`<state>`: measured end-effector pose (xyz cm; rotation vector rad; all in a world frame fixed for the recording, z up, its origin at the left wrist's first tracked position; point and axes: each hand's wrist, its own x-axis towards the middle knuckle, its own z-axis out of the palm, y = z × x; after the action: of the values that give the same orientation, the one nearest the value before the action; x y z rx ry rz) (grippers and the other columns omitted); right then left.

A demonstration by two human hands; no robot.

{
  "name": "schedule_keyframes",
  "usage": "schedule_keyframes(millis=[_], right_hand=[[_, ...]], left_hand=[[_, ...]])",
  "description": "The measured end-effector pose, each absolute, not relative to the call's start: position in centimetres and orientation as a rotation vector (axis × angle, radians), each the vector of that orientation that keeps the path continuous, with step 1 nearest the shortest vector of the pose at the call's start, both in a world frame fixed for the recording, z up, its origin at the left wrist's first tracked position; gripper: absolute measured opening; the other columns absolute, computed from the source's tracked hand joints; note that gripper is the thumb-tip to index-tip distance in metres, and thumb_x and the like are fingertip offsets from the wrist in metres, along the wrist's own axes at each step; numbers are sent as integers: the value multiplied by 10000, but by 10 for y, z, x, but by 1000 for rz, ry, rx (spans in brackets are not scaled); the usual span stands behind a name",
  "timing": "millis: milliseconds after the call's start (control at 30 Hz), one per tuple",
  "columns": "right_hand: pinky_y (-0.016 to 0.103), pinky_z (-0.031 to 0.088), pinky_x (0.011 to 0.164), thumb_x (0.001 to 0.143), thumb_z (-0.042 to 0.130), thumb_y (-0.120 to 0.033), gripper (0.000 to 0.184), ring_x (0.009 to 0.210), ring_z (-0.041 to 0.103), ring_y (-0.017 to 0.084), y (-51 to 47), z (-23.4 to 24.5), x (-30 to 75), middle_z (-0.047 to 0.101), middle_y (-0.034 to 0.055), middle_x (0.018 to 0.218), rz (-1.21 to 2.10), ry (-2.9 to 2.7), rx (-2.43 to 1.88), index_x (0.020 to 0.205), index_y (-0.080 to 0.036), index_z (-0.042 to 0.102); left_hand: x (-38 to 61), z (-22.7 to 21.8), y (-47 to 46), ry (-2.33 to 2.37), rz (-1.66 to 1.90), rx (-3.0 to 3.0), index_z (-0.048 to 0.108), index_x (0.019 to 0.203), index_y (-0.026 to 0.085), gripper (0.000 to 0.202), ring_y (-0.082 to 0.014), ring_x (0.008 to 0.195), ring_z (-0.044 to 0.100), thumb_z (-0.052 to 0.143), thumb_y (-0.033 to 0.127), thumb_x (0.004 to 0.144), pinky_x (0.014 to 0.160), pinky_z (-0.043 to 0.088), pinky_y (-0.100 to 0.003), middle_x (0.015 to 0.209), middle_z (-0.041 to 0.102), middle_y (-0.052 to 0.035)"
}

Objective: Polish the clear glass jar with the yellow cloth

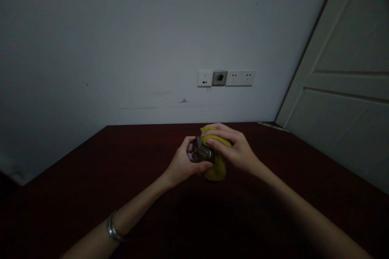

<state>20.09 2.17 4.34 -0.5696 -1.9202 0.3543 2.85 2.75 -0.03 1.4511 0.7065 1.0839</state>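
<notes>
My left hand (182, 162) is closed around a small, dark, see-through glass vessel (203, 152), with the thumb along its near side and fingers behind it. The vessel looks faceted and tilted, and the dim light hides whether it is a cup or something else. A yellow cloth (217, 169) is bunched in my right hand (235, 145), pressed against the vessel's upper right edge. Part of the cloth hangs down below the right hand, beside the vessel. Both hands are above the dark red table.
The dark red tabletop (127, 149) runs back to a pale wall (146, 40). On the wall sit power sockets (240, 77) and a metal-framed switch plate (219, 77). A white panelled door (349, 89) stands at the right. A thin strip (272, 126) lies at the table's back right.
</notes>
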Motion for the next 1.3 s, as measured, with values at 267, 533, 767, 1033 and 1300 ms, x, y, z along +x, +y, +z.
schedule_keyframes(millis=[267, 533, 767, 1033, 1300], right_hand=[[413, 478, 948, 861, 596, -188, 186, 1128, 551, 212, 19, 44, 198, 643, 84, 1097, 280, -2046, -445, 1020, -212, 689], [394, 509, 891, 846, 614, -196, 155, 1016, 619, 195, 24, 39, 199, 658, 64, 1053, 433, -1840, -535, 969, -230, 703], [410, 483, 943, 858, 600, -193, 219, 1135, 552, 220, 25, 41, 201, 642, 100, 1106, 249, -2075, -419, 1060, -205, 682], [409, 507, 901, 842, 624, -234, 148, 1014, 625, 200, 33, 35, 200, 672, 55, 1035, 471, -1830, -524, 971, -240, 695], [450, 468, 969, 874, 567, -166, 222, 1190, 501, 225, 16, 43, 199, 603, 115, 1160, 85, -2164, -353, 1076, -193, 653]], left_hand=[[27, 0, 35, 709, 1119, 1479, 370, 1061, 190, 696, -115, 598, 569, 825, 360, 563, 399, 507, -209, 866, 551, -11], [23, 1, 32, 647, 1093, 1473, 387, 1041, 193, 681, -129, 649, 594, 836, 339, 550, 434, 513, -198, 891, 561, -23], [25, -2, 41, 631, 1068, 1452, 373, 1043, 193, 655, -73, 523, 547, 808, 378, 590, 389, 519, -200, 819, 543, 19], [25, 0, 32, 616, 1073, 1435, 370, 1021, 189, 690, -82, 541, 554, 833, 374, 543, 404, 518, -210, 853, 551, 4], [25, -2, 35, 582, 1145, 1523, 408, 989, 190, 598, -129, 698, 601, 810, 389, 593, 592, 493, -225, 855, 586, -9]])
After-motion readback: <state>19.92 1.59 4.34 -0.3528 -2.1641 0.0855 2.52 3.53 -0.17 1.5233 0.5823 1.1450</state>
